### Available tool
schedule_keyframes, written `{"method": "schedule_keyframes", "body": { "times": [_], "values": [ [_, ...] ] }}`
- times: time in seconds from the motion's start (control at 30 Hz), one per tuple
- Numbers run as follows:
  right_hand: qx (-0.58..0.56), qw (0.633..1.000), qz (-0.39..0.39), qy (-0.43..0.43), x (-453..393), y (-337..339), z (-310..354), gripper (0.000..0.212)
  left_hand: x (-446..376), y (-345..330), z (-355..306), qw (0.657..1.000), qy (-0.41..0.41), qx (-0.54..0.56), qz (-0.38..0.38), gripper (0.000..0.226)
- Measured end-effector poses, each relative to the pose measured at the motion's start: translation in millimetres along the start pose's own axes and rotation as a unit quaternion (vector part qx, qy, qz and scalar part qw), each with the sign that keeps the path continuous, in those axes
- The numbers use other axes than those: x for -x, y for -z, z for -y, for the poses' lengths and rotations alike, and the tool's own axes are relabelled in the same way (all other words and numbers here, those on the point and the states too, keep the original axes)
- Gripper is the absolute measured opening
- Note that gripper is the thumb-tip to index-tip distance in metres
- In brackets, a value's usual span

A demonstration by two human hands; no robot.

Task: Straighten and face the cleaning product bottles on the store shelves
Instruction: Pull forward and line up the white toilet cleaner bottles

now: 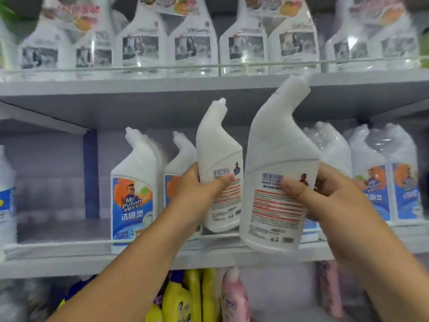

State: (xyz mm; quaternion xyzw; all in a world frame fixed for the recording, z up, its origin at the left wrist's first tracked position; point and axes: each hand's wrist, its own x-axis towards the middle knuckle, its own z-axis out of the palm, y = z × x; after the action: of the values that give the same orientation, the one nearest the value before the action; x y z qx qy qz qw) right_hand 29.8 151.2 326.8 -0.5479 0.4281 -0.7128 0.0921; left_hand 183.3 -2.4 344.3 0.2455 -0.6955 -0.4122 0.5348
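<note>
Retail shop, cleaning-products aisle: grey metal shelves (162, 89) w/ wire front rails (69, 242), stacked in tiers & packed w/ many identical items faced in rows. Mid shelf has white angled-neck toilet cleaner bottles (133, 189) w/ same blue/orange labels, some shrink-wrapped in multipacks (380, 173); top shelf holds repeated clear spray-type bottles (192, 43), prob. all one brand but print too blurry to confirm. Bottom tier shows yellow bottles (176, 298) & pink bottles (234, 296), also stock-style.

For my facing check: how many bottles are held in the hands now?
2: one bottle in the left hand, a nearer bottle in the right hand. Both show back labels.
</note>
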Motion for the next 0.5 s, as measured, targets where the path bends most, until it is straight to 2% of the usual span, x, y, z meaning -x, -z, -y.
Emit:
{"method": "schedule_keyframes", "body": {
  "times": [0.17,0.37,0.5],
  "values": [
    [0.024,0.999,0.012,-0.027,-22,-7,-1,0.022,-26,-20,25,0.996,0.04,-0.036,0.076,0.027],
    [0.018,0.998,0.014,-0.056,-42,-14,-14,0.019,-41,-23,43,0.993,0.06,-0.054,0.089,0.038],
    [0.004,0.997,0.022,-0.068,-52,-25,-27,0.019,-44,-19,36,0.986,0.086,-0.097,0.101,0.022]
  ]
}}
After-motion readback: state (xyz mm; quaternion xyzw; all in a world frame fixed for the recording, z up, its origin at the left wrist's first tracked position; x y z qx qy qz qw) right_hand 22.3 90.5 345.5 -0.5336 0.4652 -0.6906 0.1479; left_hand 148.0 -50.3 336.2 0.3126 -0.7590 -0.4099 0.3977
